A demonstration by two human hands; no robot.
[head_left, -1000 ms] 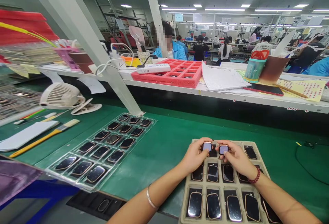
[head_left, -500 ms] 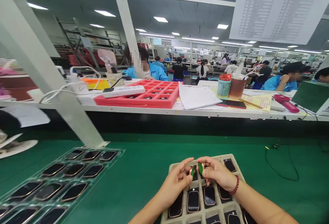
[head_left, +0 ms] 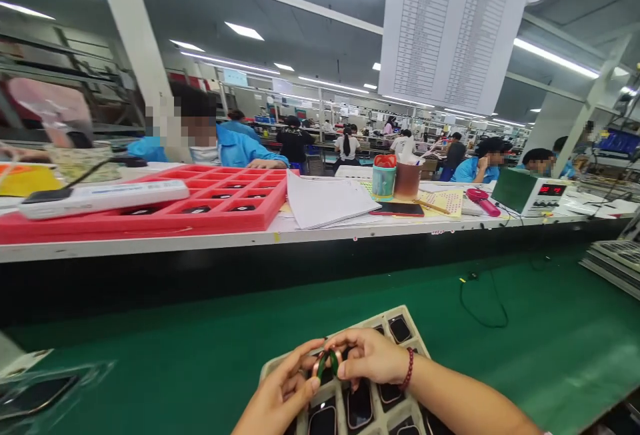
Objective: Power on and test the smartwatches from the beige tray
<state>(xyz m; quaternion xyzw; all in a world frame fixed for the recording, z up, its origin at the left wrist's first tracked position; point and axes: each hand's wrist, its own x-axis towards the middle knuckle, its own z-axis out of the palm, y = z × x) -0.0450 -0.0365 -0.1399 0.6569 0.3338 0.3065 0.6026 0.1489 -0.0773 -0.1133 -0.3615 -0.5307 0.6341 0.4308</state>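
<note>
Over a beige compartment tray (head_left: 270,367), my left hand (head_left: 287,385) pinches a small smartwatch part (head_left: 321,366) with a rose-gold rim and a green face. My right hand (head_left: 367,358), with a dark red bead bracelet (head_left: 409,367) at its wrist, grips a similar smartwatch part (head_left: 335,362). The two parts lean together at their tops, green faces inward; whether they are joined I cannot tell. Below the hands, dark-screened watch faces (head_left: 360,407) with gold rims lie in the tray's compartments. My fingers hide part of the tray.
A clear plastic tray with a watch face (head_left: 40,396) sits at lower left. Beyond the green mat (head_left: 165,355), a shelf holds a red foam tray (head_left: 240,222), papers (head_left: 325,202), cups (head_left: 384,182) and a power supply (head_left: 530,192). A black cable (head_left: 493,325) lies to the right. Several people sit beyond.
The view has swung to the right, so the clear tray has mostly left the frame. My hands have drawn closer, bringing the two watch parts together at the top.
</note>
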